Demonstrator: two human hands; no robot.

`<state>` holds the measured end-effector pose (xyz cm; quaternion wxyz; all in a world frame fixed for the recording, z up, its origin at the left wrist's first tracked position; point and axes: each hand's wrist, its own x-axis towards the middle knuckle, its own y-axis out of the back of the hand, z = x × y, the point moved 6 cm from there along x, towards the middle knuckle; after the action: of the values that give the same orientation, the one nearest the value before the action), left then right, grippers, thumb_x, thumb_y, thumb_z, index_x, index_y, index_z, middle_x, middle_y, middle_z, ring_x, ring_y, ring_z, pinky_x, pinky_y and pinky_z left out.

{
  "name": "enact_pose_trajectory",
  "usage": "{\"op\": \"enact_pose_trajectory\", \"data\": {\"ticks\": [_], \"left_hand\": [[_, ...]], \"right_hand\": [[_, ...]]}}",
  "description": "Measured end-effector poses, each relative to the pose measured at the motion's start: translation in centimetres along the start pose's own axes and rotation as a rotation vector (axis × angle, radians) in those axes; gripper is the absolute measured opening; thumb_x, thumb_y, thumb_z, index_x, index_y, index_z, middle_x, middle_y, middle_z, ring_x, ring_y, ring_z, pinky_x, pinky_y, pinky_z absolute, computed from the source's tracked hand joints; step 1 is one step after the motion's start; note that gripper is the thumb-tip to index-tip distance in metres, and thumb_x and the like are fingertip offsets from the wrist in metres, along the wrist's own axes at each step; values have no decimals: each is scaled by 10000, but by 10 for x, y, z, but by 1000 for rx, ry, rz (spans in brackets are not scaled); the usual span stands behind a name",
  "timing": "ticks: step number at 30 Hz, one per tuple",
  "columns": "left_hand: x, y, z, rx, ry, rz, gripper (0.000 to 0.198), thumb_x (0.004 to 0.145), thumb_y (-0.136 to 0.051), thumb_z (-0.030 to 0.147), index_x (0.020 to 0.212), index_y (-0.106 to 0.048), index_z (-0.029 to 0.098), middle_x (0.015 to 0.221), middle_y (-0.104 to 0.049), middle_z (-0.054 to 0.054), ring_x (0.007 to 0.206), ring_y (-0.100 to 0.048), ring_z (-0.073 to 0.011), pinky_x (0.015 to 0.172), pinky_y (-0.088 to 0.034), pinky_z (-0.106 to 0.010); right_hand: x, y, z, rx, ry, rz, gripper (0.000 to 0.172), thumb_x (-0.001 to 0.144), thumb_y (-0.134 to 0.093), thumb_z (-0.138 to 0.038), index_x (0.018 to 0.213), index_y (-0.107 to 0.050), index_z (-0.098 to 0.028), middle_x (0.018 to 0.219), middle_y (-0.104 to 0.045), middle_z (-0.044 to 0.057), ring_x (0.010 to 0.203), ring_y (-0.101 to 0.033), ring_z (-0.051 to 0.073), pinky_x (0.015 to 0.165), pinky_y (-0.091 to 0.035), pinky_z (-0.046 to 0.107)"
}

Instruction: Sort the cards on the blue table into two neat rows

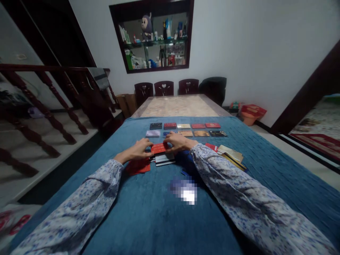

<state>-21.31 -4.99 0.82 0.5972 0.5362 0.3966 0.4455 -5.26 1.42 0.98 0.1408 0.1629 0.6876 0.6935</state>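
A red card (158,148) is held between my two hands over the cloth. My left hand (136,149) grips its left edge with thumb and fingers. At its right edge, the fingers of my right hand (178,141) close on it. Just below lies a white card with a dark stripe (165,160), partly overlapping other cards. Several red cards (140,166) are spread under my left wrist. Something dark blue (184,158) lies beneath my right forearm, largely hidden. Past my hands, cards sit in two rows, among them a black one (156,125) and a pale one (152,134).
Right of my right sleeve, gold and silver cards (230,153) lie fanned out. A blue cloth (127,212) covers the near table; bare marble tabletop (172,105) shows beyond. A blurred patch (186,191) hides something in front of me. Chairs (164,88) stand at the far end.
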Motion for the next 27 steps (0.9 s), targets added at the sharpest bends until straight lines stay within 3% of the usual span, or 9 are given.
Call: {"op": "enact_pose_trajectory", "data": {"ticks": [6,11,15,23,27], "left_hand": [[26,1,20,-1,-65,7,390,864,-646,427,1170,-702,192,1168,-658,-107,1132,-605,-296,971,-492,-408],[55,-4,28,9,-124,15,379,837,-671,409,1126,-710,168,1141,-666,-126,1117,-609,-308,971,-485,-409],[73,-2,41,2,-175,23,325,841,-671,377,1084,-722,168,1154,-664,-129,1109,-611,-303,973,-483,-404],[100,8,73,33,-162,-20,337,859,-656,376,1136,-730,199,1189,-645,-119,1137,-591,-299,963,-477,-401],[117,7,85,61,-152,-44,335,870,-663,375,1151,-719,200,1256,-628,-128,1193,-575,-312,985,-458,-410]], "right_hand": [[-20,8,18,-32,-27,30,308,862,-723,-402,1016,-751,-137,1111,-704,161,1034,-566,283,879,-415,350],[-37,10,40,-22,-79,37,311,846,-747,-382,1069,-746,-164,1142,-699,148,1108,-568,303,829,-432,325],[-48,10,57,-10,-83,40,275,848,-749,-339,1056,-744,-160,1155,-698,149,1122,-566,298,886,-430,336],[-67,12,91,-3,-155,21,294,854,-736,-413,1013,-763,-167,1119,-692,159,1069,-550,298,875,-418,349],[-76,12,108,-20,-153,26,234,849,-734,-351,981,-762,-160,1084,-688,147,1042,-551,274,914,-396,340]]}}
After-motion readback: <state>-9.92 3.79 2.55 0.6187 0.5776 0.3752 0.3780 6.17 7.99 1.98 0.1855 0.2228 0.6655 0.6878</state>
